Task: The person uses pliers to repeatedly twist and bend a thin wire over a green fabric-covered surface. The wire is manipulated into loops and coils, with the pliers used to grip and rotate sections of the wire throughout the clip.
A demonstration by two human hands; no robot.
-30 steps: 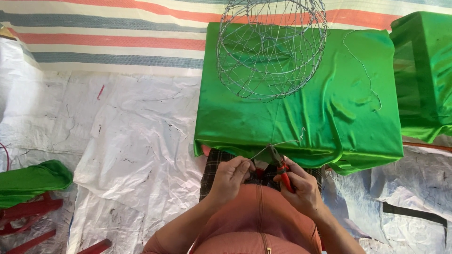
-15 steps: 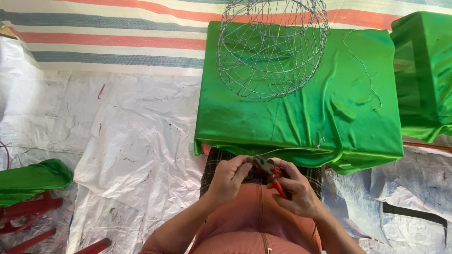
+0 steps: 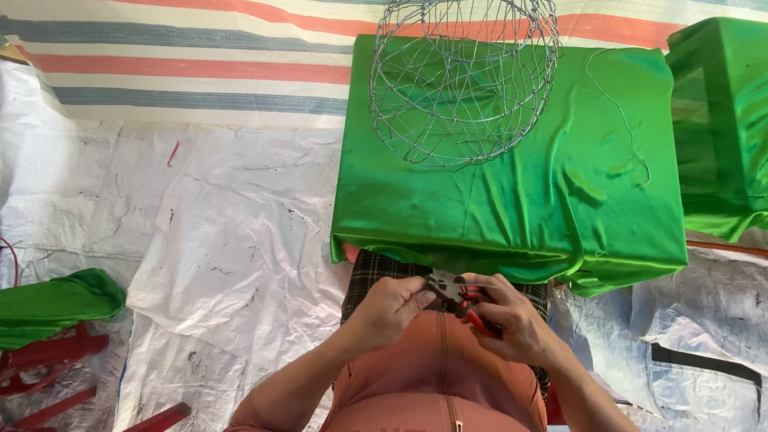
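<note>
Two hands meet low in the middle of the view, close in front of the person's body, with a pair of pliers [image 3: 456,293] between them. Far to the left, a folded green cloth [image 3: 56,302] lies on red slats [image 3: 44,360] over crumpled white sheeting [image 3: 216,248]. Moving right, the left hand [image 3: 390,308] has its fingers curled together, thumb and fingertips pressed around the grey nose of the pliers; whether a bit of wire is pinched there is too small to tell. The right hand [image 3: 512,324] is closed around the red handles, fingers wrapped and squeezed together, so the pliers lie across both hands, head towards the left hand and handles inside the right. Just beyond the hands stands a box covered in green cloth [image 3: 512,200], and on its far part rests a round wire cage [image 3: 464,80]. A loose wire [image 3: 620,112] trails over the cover further right. At the right edge stands another green-covered box [image 3: 720,120].
</note>
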